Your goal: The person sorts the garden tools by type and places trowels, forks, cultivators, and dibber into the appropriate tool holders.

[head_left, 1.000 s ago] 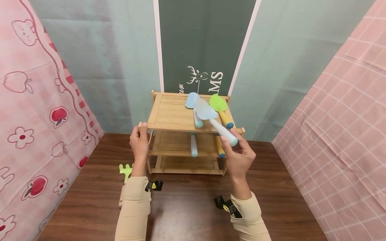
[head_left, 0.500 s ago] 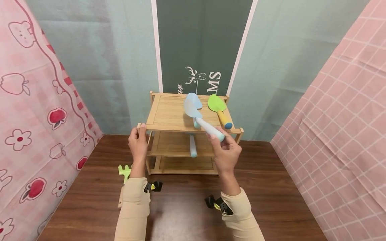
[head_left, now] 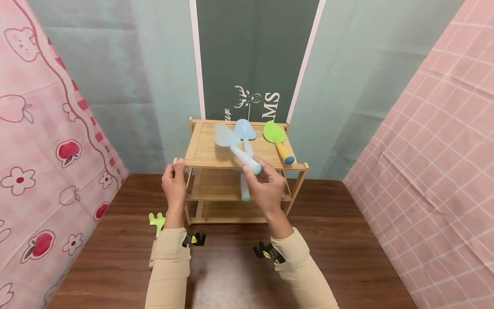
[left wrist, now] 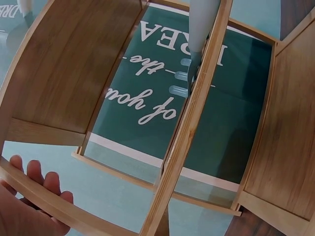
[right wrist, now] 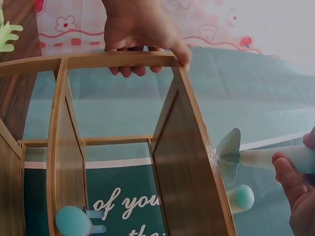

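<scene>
My right hand (head_left: 270, 189) pinches the pale handle of a light-blue toy shovel (head_left: 227, 135), whose blade hangs over the left half of the top board. My left hand (head_left: 174, 182) grips the left side rail of a three-tier wooden rack (head_left: 202, 143); its fingers curl round the rail in the left wrist view. On the top board lie a second light-blue shovel (head_left: 244, 129) and a green leaf-shaped trowel (head_left: 275, 132) with a yellow handle. A pale-handled rake (head_left: 245, 189) with blue tines (left wrist: 179, 76) rests on the middle tier.
A green toy rake (head_left: 157, 219) lies on the dark wooden table (head_left: 231, 266), left of the rack and partly behind my left forearm. One blue handle end shows at the middle tier's right, mostly hidden by my right hand. Fabric curtains (head_left: 154, 64) surround the table.
My right hand has carried the light-blue shovel leftward over the top board, past the second blue shovel. My left hand keeps its hold on the rack.
</scene>
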The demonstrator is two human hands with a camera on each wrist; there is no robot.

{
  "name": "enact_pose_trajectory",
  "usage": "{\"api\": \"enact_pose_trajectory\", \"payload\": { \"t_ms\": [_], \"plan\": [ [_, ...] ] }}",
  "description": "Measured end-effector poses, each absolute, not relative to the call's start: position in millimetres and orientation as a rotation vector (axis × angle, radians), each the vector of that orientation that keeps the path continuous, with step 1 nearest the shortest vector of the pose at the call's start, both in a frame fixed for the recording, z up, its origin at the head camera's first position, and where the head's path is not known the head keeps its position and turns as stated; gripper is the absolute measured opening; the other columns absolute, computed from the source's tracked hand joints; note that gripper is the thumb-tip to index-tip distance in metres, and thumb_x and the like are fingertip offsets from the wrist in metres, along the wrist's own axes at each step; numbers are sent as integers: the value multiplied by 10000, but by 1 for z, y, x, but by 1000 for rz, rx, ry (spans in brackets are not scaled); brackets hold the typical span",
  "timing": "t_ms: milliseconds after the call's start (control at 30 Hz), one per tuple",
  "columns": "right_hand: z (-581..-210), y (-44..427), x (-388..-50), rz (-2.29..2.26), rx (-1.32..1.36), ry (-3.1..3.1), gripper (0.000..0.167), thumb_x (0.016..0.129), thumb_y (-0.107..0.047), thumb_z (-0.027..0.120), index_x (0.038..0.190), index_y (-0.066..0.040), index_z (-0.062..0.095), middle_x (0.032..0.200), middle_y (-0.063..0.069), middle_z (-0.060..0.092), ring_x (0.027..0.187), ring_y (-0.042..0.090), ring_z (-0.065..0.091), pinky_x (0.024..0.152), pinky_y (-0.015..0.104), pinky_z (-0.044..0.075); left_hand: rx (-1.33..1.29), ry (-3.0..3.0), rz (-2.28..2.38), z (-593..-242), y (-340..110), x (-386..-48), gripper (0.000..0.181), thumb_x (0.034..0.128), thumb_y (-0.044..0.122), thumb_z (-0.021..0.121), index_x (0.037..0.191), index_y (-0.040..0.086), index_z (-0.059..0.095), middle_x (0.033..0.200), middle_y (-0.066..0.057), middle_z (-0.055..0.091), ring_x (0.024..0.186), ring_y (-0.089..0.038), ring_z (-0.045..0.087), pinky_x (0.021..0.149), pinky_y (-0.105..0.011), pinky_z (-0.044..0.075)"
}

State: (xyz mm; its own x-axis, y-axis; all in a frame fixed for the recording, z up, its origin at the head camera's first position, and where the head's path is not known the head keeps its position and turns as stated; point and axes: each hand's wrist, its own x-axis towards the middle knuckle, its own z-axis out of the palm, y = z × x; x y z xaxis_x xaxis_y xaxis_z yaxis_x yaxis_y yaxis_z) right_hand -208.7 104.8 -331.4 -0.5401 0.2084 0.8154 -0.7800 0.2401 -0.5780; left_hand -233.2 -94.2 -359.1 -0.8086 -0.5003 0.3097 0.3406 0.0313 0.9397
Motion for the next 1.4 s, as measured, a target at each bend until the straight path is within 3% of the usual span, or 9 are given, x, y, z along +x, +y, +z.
{"api": "enact_pose_trajectory", "payload": {
  "t_ms": [100, 233, 333, 500, 733, 867, 1167, 1400],
  "plan": [
    [-326, 97, -211, 1400, 548, -1690, 336, 723, 109, 723, 1041, 158, 625, 906, 264, 647, 689, 260, 655, 567, 299, 525, 162, -1724, -1833, -359, -95, -234, 309, 947, 224, 535, 696, 79, 427, 686, -84, 461, 645, -133, 432, 646, -280, 346],
    [-322, 86, -216, 1379, 556, -1727, 324, 744, 70, 725, 1044, 147, 630, 883, 256, 645, 731, 291, 662, 579, 334, 529, 182, -1721, -1825, -368, -99, -242, 342, 939, 286, 547, 696, 74, 433, 694, -58, 482, 712, -259, 478, 668, -279, 363],
    [-327, 81, -226, 1358, 544, -1753, 330, 768, -20, 742, 1057, 108, 647, 899, 221, 656, 759, 247, 666, 604, 286, 526, 194, -1723, -1814, -381, -103, -253, 383, 926, 372, 552, 704, 79, 443, 709, -70, 494, 744, -309, 482, 670, -285, 368],
    [-330, 74, -238, 1293, 491, -1820, 336, 774, -93, 757, 1045, 82, 664, 941, 196, 667, 766, 215, 665, 622, 229, 513, 197, -1738, -1809, -391, -104, -262, 409, 913, 431, 555, 720, 86, 450, 719, -89, 493, 704, -235, 484, 641, -297, 356],
    [-329, 63, -250, 1153, 517, -1840, 327, 754, -81, 765, 1019, 87, 672, 965, 189, 669, 751, 211, 670, 619, 197, 502, 192, -1748, -1844, -388, -105, -259, 338, 935, 333, 552, 727, 85, 457, 745, -120, 497, 709, -202, 475, 664, -291, 373],
    [-328, 56, -255, 1104, 523, -1854, 327, 745, -74, 764, 1011, 93, 672, 940, 203, 669, 744, 222, 672, 627, 178, 494, 177, -1739, -1856, -371, -101, -245, 302, 951, 252, 533, 729, 68, 443, 781, -229, 485, 757, -287, 489, 708, -318, 401],
    [-326, 45, -261, 1071, 508, -1943, 351, 751, -80, 761, 1031, 105, 657, 932, 210, 667, 749, 232, 658, 634, 172, 490, 213, -1787, -1799, -357, -96, -230, 343, 954, 243, 522, 763, -36, 462, 748, -115, 501, 759, -256, 499, 672, -266, 369],
    [-321, 42, -261, 1097, 475, -2078, 387, 797, -123, 723, 1095, 103, 626, 974, 223, 654, 747, 211, 644, 645, 197, 493, 183, -1768, -1822, -356, -96, -232, 308, 956, 224, 527, 727, 37, 440, 786, -242, 481, 781, -359, 478, 661, -275, 350]
  ]
}}
